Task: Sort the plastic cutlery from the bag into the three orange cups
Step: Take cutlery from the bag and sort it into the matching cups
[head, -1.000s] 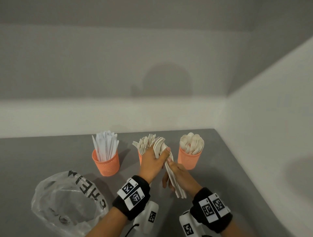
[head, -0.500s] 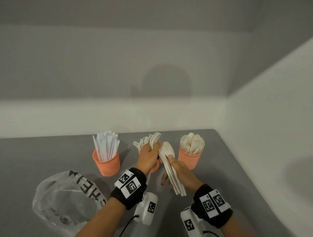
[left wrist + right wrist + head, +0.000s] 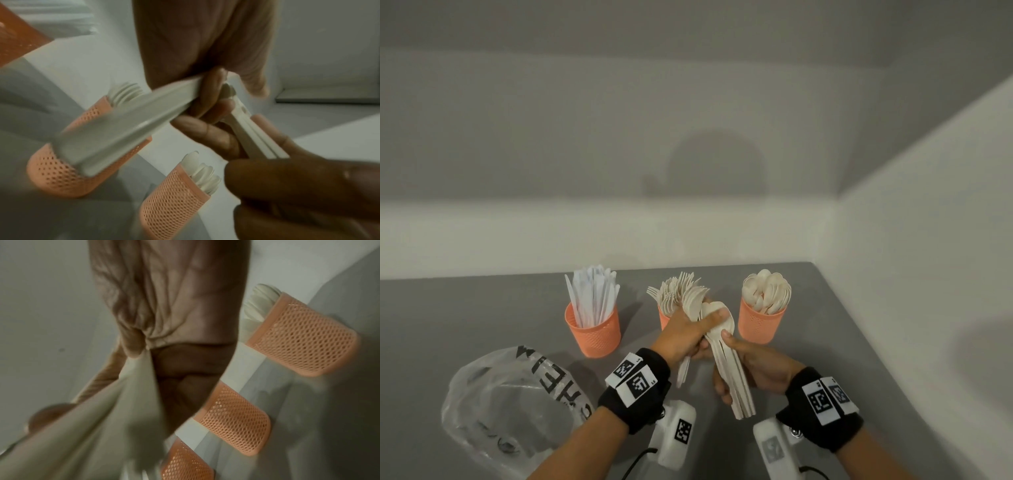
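Right hand (image 3: pixel 753 368) grips the spoon bundle (image 3: pixel 729 370); left hand (image 3: pixel 685 334) pinches several at 12 o'clock — likely separating them for cupping.

The only lettering is on the clear plastic bag (image 3: pixel 517 407), left of the left hand (image 3: pixel 681 337): large black capitals, seen reversed and creased, of which "HEI" can be made out, the rest lost in folds. The white tags on both black wristbands (image 3: pixel 635 387) carry black square codes, no readable words.
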